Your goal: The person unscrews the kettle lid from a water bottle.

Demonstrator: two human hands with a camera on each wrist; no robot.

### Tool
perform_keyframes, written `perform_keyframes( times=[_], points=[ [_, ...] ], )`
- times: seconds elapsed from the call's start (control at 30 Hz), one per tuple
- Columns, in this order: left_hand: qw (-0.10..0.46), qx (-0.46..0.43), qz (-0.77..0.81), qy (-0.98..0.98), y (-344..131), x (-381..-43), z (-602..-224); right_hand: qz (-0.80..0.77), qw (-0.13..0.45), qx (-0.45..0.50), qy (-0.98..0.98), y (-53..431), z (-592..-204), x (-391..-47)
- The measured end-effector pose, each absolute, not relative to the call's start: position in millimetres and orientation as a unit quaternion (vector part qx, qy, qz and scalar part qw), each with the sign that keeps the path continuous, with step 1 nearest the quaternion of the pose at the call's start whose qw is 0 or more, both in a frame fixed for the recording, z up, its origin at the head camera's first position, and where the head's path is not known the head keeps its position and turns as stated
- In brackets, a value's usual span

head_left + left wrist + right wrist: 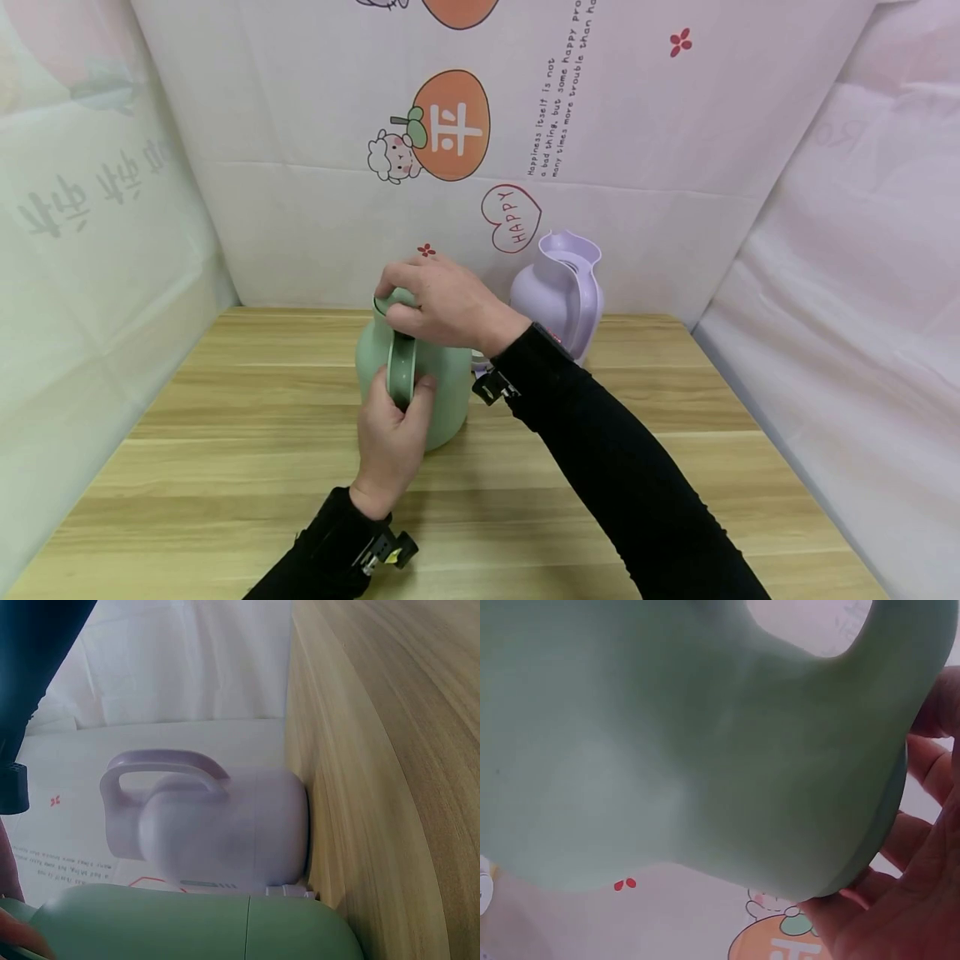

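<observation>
A green thermos jug (448,392) stands on the wooden table with its handle (402,367) turned toward me. My left hand (392,442) grips that handle low down, thumb on its right side. Over the mouth of the jug, my right hand (442,304) holds the green lid (399,298) between thumb and curled fingers. From the right wrist, the jug's body (592,765) fills most of the view, and the fingers (907,836) wrap along the rim of its top. Part of the lid is hidden under the right hand.
A lilac thermos jug (551,300) stands behind to the right, partly covered by the right forearm; its looped handle (165,759) shows in the left wrist view. White printed cloth (300,242) hangs behind the table (247,433) and along both sides.
</observation>
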State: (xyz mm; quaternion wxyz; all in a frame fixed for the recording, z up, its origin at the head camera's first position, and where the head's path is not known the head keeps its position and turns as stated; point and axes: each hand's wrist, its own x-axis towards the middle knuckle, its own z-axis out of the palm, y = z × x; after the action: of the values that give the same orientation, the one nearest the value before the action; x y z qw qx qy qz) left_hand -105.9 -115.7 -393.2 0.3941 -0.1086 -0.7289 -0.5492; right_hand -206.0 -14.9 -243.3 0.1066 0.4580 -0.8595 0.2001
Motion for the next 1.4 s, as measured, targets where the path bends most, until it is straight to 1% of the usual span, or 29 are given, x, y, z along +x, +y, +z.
perform_keyframes(
  times=[0.3, 0.67, 0.87, 0.93, 1.1, 1.23, 1.4],
  points=[
    [0.395, -0.112, -0.552, -0.726, -116.4, -105.5, -393.5, 0.227, 0.102, 0.473, -0.845, -13.0, -245.9, -213.0],
    [0.384, -0.119, -0.561, -0.724, -116.8, -105.8, -392.9, 0.266, 0.083, 0.482, -0.83, -11.2, -245.7, -216.5],
    [0.381, -0.115, -0.564, -0.724, -116.9, -105.0, -392.2, 0.272, 0.069, 0.477, -0.833, -13.4, -244.6, -215.6],
    [0.381, -0.115, -0.563, -0.724, -117.1, -104.6, -391.6, 0.266, 0.073, 0.47, -0.838, -14.7, -242.8, -213.2],
    [0.388, -0.117, -0.554, -0.727, -117.5, -105.6, -393.2, 0.223, 0.099, 0.414, -0.877, -20.4, -233.9, -199.9],
    [0.395, -0.124, -0.546, -0.728, -118.1, -106.2, -395.1, 0.146, 0.119, 0.34, -0.921, -25.4, -228.6, -189.5],
    [0.389, -0.13, -0.553, -0.725, -118.2, -106.2, -394.5, 0.062, 0.141, 0.266, -0.952, -31.5, -227.9, -183.6]
  ],
)
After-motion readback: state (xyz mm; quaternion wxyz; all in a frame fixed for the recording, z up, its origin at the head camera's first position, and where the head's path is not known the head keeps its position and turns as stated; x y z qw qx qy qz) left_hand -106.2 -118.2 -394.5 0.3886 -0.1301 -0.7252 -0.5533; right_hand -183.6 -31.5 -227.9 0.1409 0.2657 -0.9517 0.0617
